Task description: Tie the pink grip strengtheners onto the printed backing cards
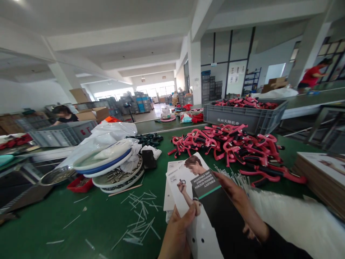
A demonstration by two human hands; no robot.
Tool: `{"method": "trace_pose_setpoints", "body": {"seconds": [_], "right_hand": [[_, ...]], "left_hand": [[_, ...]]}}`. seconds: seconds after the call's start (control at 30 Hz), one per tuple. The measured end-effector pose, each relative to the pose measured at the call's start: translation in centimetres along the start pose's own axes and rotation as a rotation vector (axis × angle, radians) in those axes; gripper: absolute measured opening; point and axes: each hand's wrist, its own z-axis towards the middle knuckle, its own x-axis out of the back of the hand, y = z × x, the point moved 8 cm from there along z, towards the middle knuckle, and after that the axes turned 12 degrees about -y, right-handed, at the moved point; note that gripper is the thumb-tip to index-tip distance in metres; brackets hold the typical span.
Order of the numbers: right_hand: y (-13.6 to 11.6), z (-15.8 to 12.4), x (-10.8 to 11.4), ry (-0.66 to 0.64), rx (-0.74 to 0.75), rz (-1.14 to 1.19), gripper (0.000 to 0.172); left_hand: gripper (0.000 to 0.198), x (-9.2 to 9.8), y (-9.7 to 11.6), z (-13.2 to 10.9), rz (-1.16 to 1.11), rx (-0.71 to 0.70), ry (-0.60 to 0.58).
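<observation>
The left hand [177,228] and right hand [236,192] each hold one side of a printed card [215,216] above the green table [40,216], its visible face carrying no grip, with white cards [168,202] just behind and pink-and-black hand grips [229,145] beyond, heaped loose and uncarded.

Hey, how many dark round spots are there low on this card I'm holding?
2: a left spot and a right spot, side by side low on the printed card, where it's white. Your left hand may hide more.
</observation>
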Motion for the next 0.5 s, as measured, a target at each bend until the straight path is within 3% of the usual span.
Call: {"method": "trace_pose_setpoints", "body": {"seconds": [0.07, 0.1, 0.17, 0.23, 0.27, 0.5], "right_hand": [[0.5, -0.4, 1.9, 0.060, -0.078, 0.045, 0.039], [0.1, -0.3, 2.3, 0.030, -0.082, 0.046, 0.034], [-2.2, 0.0, 1.5, -0.182, 0.014, -0.034, 0.028], [-4.7, -0.2, -0.9, -0.467, 0.152, -0.181, 0.033], [-5.4, -0.3, -1.9, -0.545, 0.174, -0.231, 0.035], [-4.1, 0.5, -5.3, -0.450, 0.015, -0.228, 0.019]], "left_hand": [[0.085, -0.1, 0.3, -0.6, 0.006, 0.017, 0.039], [0.086, -0.3, 0.5, -0.8, 0.006, 0.024, 0.054], [0.087, -0.7, 1.0, -1.2, -0.005, 0.042, 0.080], [0.086, -1.2, 1.5, -1.4, -0.022, 0.049, 0.097], [0.084, -1.2, 1.8, -1.4, -0.014, 0.040, 0.109], [0.068, 0.2, 3.9, -1.3, 0.239, -0.104, 0.193]]}}
